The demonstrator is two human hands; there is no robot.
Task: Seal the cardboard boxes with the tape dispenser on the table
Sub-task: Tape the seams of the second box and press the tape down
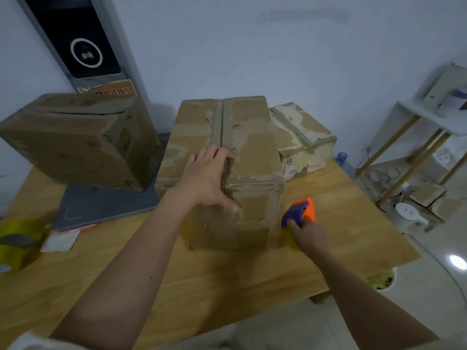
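Fingers of the left hand are spread flat over the top seam of the middle box, thumb hooked down the front face, so it's pressing, not gripping. Right hand is curled round the orange and purple dispenser, low beside the box's front right corner, just above the table. Another box sits tilted at the left, a third behind on the right. Yellow tape roll at the far left edge.

orange sticker w/ Chinese chars, box label unreadable
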